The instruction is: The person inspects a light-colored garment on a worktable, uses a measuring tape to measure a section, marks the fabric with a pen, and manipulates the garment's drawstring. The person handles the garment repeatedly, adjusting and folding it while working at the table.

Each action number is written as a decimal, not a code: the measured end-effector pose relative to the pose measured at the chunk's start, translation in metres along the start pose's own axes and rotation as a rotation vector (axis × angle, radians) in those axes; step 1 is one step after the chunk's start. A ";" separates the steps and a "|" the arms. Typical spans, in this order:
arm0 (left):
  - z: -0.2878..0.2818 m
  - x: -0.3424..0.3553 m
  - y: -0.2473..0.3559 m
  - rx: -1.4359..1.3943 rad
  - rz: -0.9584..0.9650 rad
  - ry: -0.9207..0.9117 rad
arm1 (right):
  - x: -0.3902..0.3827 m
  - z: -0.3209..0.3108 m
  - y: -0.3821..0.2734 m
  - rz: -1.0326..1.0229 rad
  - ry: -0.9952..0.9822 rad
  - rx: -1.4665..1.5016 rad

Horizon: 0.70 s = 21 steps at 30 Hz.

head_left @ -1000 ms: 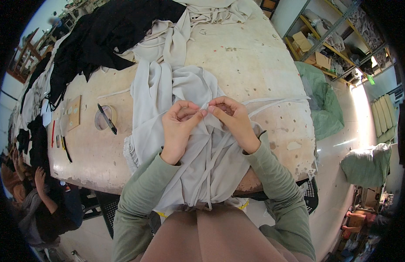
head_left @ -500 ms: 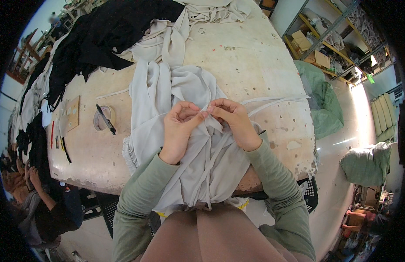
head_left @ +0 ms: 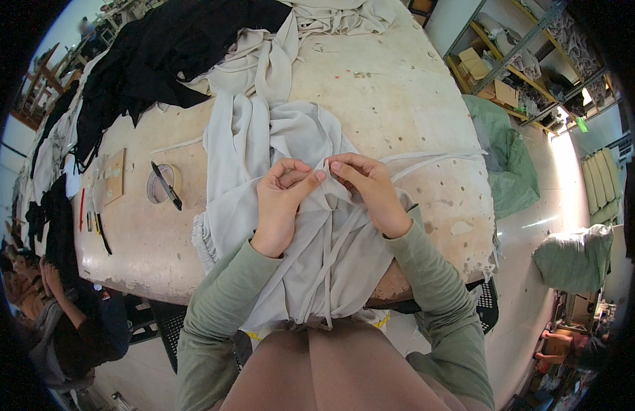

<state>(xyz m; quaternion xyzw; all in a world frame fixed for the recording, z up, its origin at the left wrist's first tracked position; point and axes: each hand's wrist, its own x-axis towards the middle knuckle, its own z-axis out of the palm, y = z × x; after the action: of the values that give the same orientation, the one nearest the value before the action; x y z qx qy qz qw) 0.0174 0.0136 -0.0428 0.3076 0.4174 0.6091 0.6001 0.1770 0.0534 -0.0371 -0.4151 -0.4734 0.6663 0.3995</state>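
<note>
Evidently the fine fingering of the pale grey cloth (head_left: 238, 164) is the step in hand, judging by how closely both hands work at one spot. The cloth lies bunched on the worktop (head_left: 386, 89), mid-frame, and hangs over its lower edge toward the lap. From where I stand, the left hand (head_left: 279, 202) has thumb and fingertips drawn narrow on a small raised fold, and the right hand (head_left: 376, 196) pinches the same fold just beside it, the two thumbs almost meeting. Exactly how the edges sit between those fingertips is too small to tell.

A thin pale strap (head_left: 434, 159) runs off toward the right edge of the worktop. Left of the cloth, a black pen (head_left: 166, 185) rests across a roll of tape (head_left: 178, 179), and black fabric (head_left: 166, 55) fills the upper left. To my mind, the next move calls for a light, steady pinch from both hands, since such soft cloth could easily slip.
</note>
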 end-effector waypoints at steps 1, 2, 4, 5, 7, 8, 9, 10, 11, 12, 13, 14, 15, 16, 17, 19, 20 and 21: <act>0.000 0.000 0.000 -0.004 0.005 -0.004 | 0.000 0.000 0.000 -0.010 -0.012 0.021; 0.000 0.001 0.000 -0.007 0.008 -0.005 | -0.001 0.000 -0.001 -0.011 -0.018 0.026; 0.000 0.001 -0.001 -0.004 0.018 -0.009 | -0.002 -0.002 -0.001 -0.032 -0.033 -0.020; 0.001 0.001 -0.001 0.003 0.025 -0.012 | -0.003 -0.002 -0.001 -0.052 -0.043 -0.071; 0.003 -0.001 0.000 0.072 0.058 -0.020 | -0.004 -0.003 -0.001 -0.089 -0.055 -0.137; 0.004 -0.001 0.001 0.134 0.084 -0.025 | -0.003 -0.002 0.000 -0.108 -0.057 -0.151; 0.004 -0.002 0.002 0.202 0.096 -0.024 | -0.003 -0.002 0.000 -0.128 -0.051 -0.164; 0.005 -0.003 0.004 0.215 0.099 -0.048 | -0.002 -0.001 -0.001 -0.153 -0.036 -0.151; 0.005 -0.003 0.006 0.233 0.088 -0.067 | -0.001 -0.001 -0.002 -0.181 -0.013 -0.137; 0.005 -0.003 0.008 0.252 0.078 -0.086 | 0.000 -0.002 -0.003 -0.135 0.042 -0.156; 0.005 -0.002 0.010 0.291 0.075 -0.101 | 0.001 -0.004 -0.006 -0.224 0.062 -0.118; 0.004 -0.001 0.012 0.331 0.071 -0.115 | 0.001 -0.007 -0.010 -0.239 0.114 -0.114; 0.004 0.001 0.014 0.369 0.068 -0.130 | 0.002 -0.012 -0.015 -0.270 0.172 -0.110; 0.003 0.002 0.017 0.407 0.089 -0.139 | 0.002 -0.018 -0.020 -0.285 0.201 -0.104; 0.001 0.003 0.019 0.444 0.110 -0.148 | 0.002 -0.024 -0.024 -0.317 0.237 -0.098; -0.002 0.004 0.025 0.550 0.158 -0.156 | 0.004 -0.036 -0.032 -0.382 0.313 -0.061; -0.004 0.004 0.029 0.618 0.185 -0.153 | 0.005 -0.043 -0.036 -0.415 0.351 -0.030; -0.008 0.004 0.034 0.691 0.202 -0.152 | 0.007 -0.050 -0.039 -0.446 0.382 0.001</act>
<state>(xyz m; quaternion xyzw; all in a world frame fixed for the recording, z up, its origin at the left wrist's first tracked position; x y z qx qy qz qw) -0.0058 0.0191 -0.0169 0.5761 0.5204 0.4638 0.4268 0.2266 0.0834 -0.0112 -0.4185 -0.4690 0.4721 0.6181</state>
